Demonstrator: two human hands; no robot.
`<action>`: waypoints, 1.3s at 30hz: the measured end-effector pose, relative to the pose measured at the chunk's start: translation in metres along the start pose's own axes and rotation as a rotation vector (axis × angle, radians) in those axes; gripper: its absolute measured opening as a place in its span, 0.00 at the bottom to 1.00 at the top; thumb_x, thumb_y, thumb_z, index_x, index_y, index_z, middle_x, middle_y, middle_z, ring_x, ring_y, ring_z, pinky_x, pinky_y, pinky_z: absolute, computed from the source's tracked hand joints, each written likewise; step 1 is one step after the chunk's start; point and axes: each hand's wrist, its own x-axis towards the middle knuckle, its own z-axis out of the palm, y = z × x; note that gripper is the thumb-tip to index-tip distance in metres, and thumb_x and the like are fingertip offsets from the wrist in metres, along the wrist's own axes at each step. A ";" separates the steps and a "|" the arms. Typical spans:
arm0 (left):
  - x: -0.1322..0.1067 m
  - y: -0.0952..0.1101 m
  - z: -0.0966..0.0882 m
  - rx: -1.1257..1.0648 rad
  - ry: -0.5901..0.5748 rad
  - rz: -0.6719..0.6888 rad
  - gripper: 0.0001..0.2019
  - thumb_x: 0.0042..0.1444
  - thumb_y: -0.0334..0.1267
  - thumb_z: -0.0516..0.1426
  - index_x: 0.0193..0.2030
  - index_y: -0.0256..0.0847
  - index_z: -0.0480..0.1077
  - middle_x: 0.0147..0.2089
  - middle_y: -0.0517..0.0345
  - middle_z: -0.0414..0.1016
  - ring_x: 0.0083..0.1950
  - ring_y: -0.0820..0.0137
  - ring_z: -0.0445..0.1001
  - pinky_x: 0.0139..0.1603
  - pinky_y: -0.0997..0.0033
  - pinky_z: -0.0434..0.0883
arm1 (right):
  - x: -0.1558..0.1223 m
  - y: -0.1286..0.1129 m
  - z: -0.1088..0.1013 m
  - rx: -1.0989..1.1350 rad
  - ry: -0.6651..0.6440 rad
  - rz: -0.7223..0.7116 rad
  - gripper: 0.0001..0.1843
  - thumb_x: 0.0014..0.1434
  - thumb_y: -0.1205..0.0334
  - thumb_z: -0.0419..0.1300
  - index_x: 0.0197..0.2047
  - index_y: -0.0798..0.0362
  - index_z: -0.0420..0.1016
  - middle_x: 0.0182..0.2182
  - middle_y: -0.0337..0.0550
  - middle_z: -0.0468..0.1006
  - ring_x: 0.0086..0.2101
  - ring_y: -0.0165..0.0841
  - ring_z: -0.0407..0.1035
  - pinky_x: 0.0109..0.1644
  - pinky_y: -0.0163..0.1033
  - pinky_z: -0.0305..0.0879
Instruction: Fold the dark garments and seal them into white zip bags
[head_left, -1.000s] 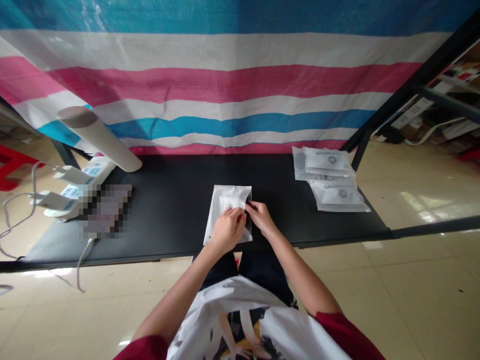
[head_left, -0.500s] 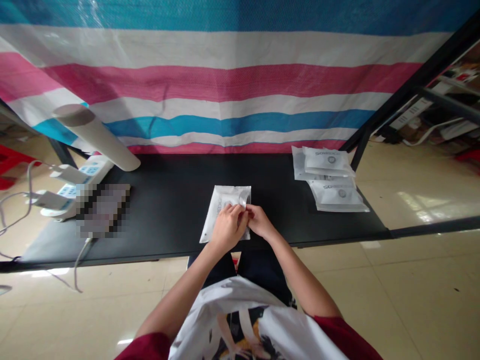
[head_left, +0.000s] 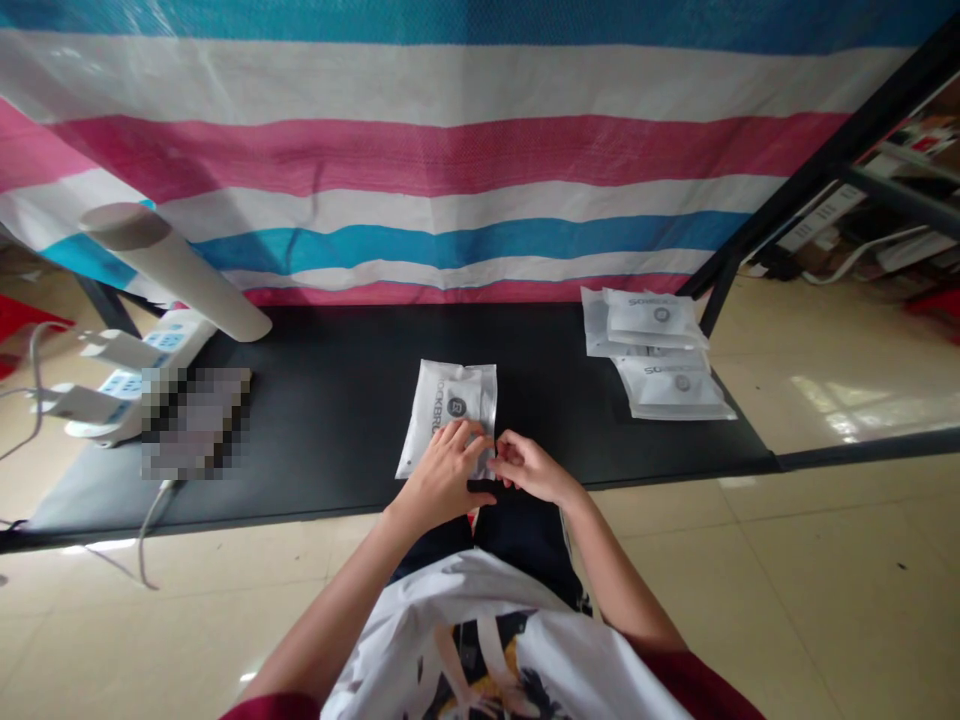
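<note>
A white, partly see-through plastic bag (head_left: 439, 385) with dark lettering and a round dark logo lies on the black tabletop in front of me. My left hand (head_left: 442, 470) rests over its lower part, fingers spread out flat and thumb stretched away below the bag's lower edge. At the bag's right edge, near the lower corner, my right hand (head_left: 531, 468) has its thumb and curled fingers together in a pinch on the edge. The left hand covers much of the bag's lower half.
Several similar bags (head_left: 664, 385) are piled at the table's (head_left: 337, 400) right end. At the left are a tilted white cylinder (head_left: 187, 270), a power strip (head_left: 187, 340) with plugs, and a blurred-out object (head_left: 199, 420) with a cable. A striped sheet (head_left: 450, 150) hangs behind.
Both hands have slid down toward the bag's lower right corner. My left fingers have spread, and more of the bag's print and logo now shows.
</note>
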 end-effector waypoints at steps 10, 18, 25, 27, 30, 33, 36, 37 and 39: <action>-0.004 0.000 0.007 0.056 0.038 0.037 0.08 0.64 0.34 0.55 0.34 0.40 0.74 0.36 0.55 0.76 0.41 0.65 0.72 0.43 0.63 0.66 | 0.002 0.003 0.008 0.114 0.039 -0.007 0.22 0.54 0.43 0.64 0.31 0.50 0.61 0.22 0.32 0.70 0.23 0.26 0.64 0.23 0.30 0.55; -0.006 0.007 0.009 0.141 0.008 0.080 0.10 0.62 0.26 0.52 0.38 0.40 0.74 0.36 0.54 0.74 0.36 0.67 0.70 0.37 0.64 0.64 | 0.000 0.013 0.019 0.260 0.206 0.015 0.31 0.46 0.40 0.68 0.26 0.49 0.51 0.23 0.32 0.65 0.27 0.30 0.67 0.29 0.35 0.68; -0.018 0.013 0.014 0.052 0.073 0.064 0.12 0.64 0.27 0.50 0.42 0.40 0.74 0.37 0.53 0.74 0.37 0.67 0.71 0.39 0.66 0.67 | 0.027 0.020 0.018 0.044 0.294 -0.147 0.21 0.52 0.51 0.60 0.27 0.48 0.49 0.22 0.30 0.57 0.23 0.26 0.53 0.27 0.33 0.55; -0.022 0.018 0.014 0.012 0.113 0.058 0.13 0.65 0.29 0.49 0.42 0.40 0.74 0.37 0.53 0.74 0.37 0.67 0.71 0.39 0.66 0.68 | 0.043 0.017 0.014 -0.072 0.342 -0.198 0.18 0.53 0.53 0.58 0.26 0.48 0.49 0.21 0.30 0.56 0.23 0.27 0.52 0.27 0.34 0.52; -0.029 0.030 0.013 -0.032 0.151 0.098 0.14 0.67 0.30 0.47 0.41 0.40 0.75 0.35 0.53 0.74 0.35 0.68 0.71 0.37 0.66 0.68 | 0.070 0.011 0.005 -0.206 0.450 -0.266 0.16 0.53 0.55 0.56 0.25 0.48 0.50 0.21 0.31 0.56 0.24 0.28 0.53 0.29 0.35 0.52; -0.038 0.042 0.012 -0.059 0.166 0.132 0.14 0.67 0.31 0.47 0.40 0.40 0.74 0.34 0.54 0.74 0.33 0.69 0.70 0.34 0.66 0.68 | 0.094 0.007 -0.003 -0.280 0.534 -0.300 0.14 0.53 0.56 0.55 0.25 0.48 0.51 0.21 0.32 0.57 0.24 0.28 0.54 0.30 0.35 0.52; -0.044 0.046 0.011 -0.079 0.199 0.079 0.14 0.67 0.31 0.47 0.39 0.40 0.74 0.34 0.54 0.74 0.32 0.69 0.70 0.34 0.66 0.68 | 0.109 0.005 -0.007 -0.307 0.547 -0.318 0.14 0.53 0.57 0.55 0.25 0.48 0.51 0.21 0.32 0.58 0.24 0.28 0.55 0.31 0.35 0.52; -0.046 0.045 0.010 -0.089 0.207 0.056 0.14 0.67 0.31 0.47 0.39 0.40 0.74 0.34 0.54 0.74 0.33 0.70 0.70 0.34 0.66 0.68 | 0.112 0.004 -0.008 -0.315 0.553 -0.323 0.14 0.53 0.57 0.55 0.25 0.48 0.51 0.21 0.32 0.58 0.24 0.29 0.55 0.30 0.35 0.52; -0.048 0.043 0.008 -0.113 0.211 0.024 0.14 0.67 0.31 0.48 0.39 0.41 0.74 0.34 0.54 0.74 0.33 0.70 0.70 0.35 0.67 0.68 | 0.114 0.003 -0.008 -0.333 0.572 -0.332 0.14 0.53 0.56 0.55 0.25 0.48 0.51 0.21 0.32 0.58 0.23 0.29 0.55 0.30 0.35 0.52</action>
